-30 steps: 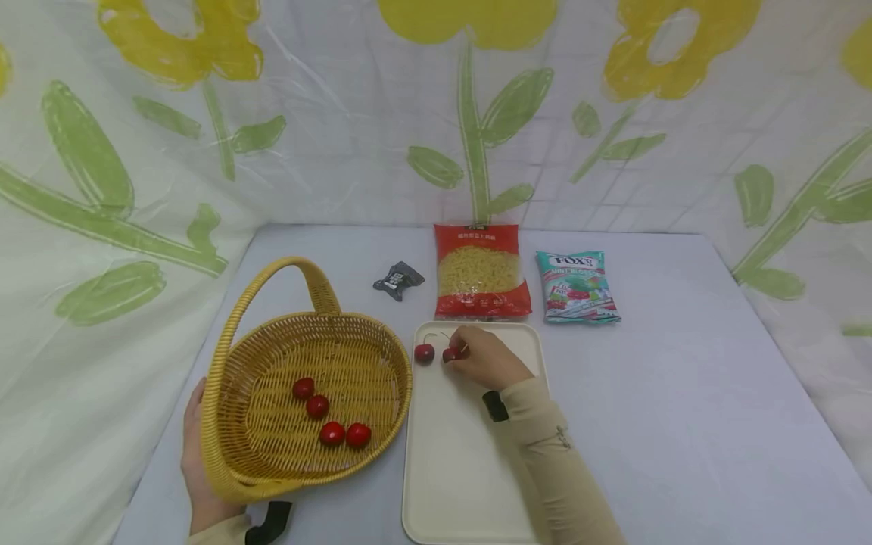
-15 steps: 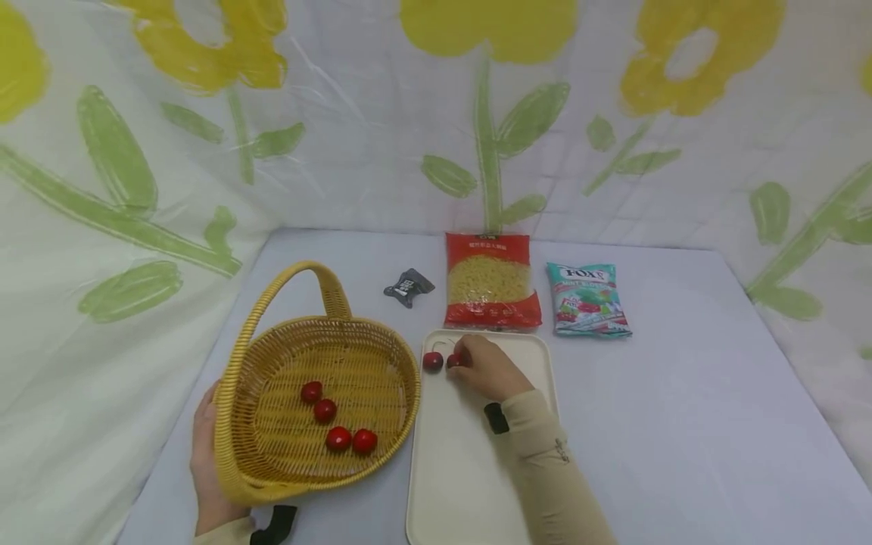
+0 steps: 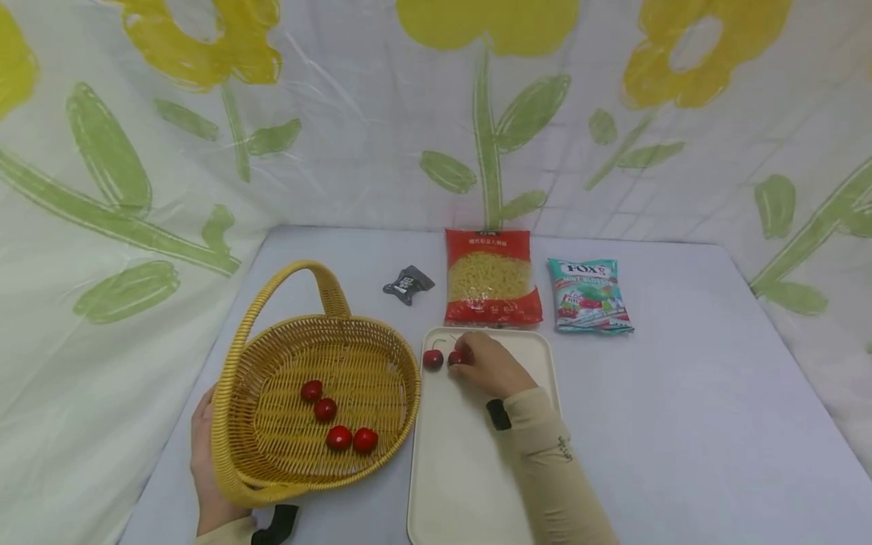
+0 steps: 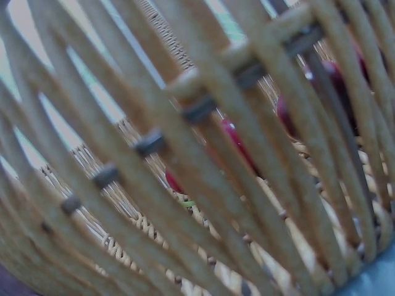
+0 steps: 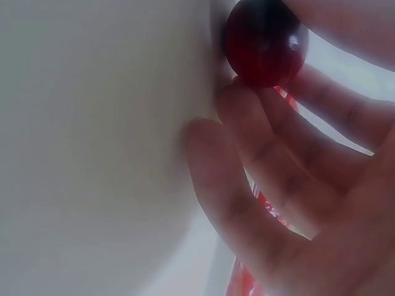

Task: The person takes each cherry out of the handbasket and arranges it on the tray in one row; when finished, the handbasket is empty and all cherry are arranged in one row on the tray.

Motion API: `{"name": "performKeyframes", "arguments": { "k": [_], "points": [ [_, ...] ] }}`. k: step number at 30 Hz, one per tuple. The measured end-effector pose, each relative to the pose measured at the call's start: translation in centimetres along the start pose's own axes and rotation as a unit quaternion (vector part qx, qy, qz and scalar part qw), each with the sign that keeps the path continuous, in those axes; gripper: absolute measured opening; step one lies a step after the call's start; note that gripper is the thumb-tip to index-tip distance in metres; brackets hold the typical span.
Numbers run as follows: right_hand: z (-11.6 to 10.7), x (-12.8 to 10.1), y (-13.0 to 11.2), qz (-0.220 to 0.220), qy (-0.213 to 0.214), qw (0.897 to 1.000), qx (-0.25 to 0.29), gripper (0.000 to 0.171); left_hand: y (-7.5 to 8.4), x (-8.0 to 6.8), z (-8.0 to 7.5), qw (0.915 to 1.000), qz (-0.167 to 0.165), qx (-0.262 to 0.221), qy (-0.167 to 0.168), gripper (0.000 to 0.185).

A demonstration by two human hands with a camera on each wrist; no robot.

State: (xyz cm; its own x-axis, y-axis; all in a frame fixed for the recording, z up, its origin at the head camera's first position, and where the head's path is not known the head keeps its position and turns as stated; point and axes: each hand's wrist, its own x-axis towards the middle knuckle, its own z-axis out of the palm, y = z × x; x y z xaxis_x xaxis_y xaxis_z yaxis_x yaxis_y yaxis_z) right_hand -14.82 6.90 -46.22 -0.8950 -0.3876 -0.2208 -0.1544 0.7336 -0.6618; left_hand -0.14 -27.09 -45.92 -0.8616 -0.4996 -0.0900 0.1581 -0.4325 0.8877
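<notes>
My right hand [image 3: 493, 365] pinches a dark red cherry [image 3: 455, 359] near the far end of a cream tray [image 3: 453, 469]. In the right wrist view the cherry [image 5: 264, 46] sits between thumb and fingertips, close to the tray surface. Another cherry [image 3: 432, 359], with its stem, lies just left of it on the tray. Left of the tray stands a yellow wicker basket [image 3: 361, 363] with a tall handle, holding several red cherries [image 3: 325, 409]. Against its left outer side rests my left hand [image 3: 207, 462]; the basket hides most of its fingers. Only woven wall [image 4: 185, 154] fills the left wrist view's foreground.
Behind the tray lies a red bag of pasta [image 3: 489, 276]. A teal candy bag [image 3: 590, 295] is to its right, and a small dark wrapped packet [image 3: 409, 284] to its left. A flower-painted sheet [image 3: 341, 151] hangs behind the white table [image 3: 681, 409].
The head view has shifted slightly. My right hand stays at the same cherry, and the left hand stays at the basket's side. Nothing on the table has visibly moved.
</notes>
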Motion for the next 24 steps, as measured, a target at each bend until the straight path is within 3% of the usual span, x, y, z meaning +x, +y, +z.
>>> {"name": "performKeyframes", "arguments": {
  "k": [5,11,14,21,24],
  "points": [
    [-0.5,-0.1,-0.6,0.0,-0.001,1.0,-0.007,0.034,0.2,0.0,0.0,0.9999,0.001,-0.011,-0.001,0.049],
    [-1.9,-0.8,-2.2,-0.013,0.005,1.0,-0.021,0.048,0.6,0.3,-0.1,0.9982,0.021,0.051,-0.022,0.049],
    [-2.7,-1.4,-3.3,-0.029,0.007,0.999,-0.023,0.051,0.6,0.4,-0.1,0.9984,0.02,0.049,-0.019,0.048],
    [-3.2,-1.7,-7.1,-0.117,-0.016,0.992,-0.041,0.045,0.1,0.5,-0.3,0.9991,0.016,0.037,0.014,0.045],
    [-2.5,-1.4,-9.2,-0.156,-0.033,0.985,-0.066,0.044,-0.1,0.7,-0.6,0.9992,-0.005,0.03,0.024,0.045]
  ]
}}
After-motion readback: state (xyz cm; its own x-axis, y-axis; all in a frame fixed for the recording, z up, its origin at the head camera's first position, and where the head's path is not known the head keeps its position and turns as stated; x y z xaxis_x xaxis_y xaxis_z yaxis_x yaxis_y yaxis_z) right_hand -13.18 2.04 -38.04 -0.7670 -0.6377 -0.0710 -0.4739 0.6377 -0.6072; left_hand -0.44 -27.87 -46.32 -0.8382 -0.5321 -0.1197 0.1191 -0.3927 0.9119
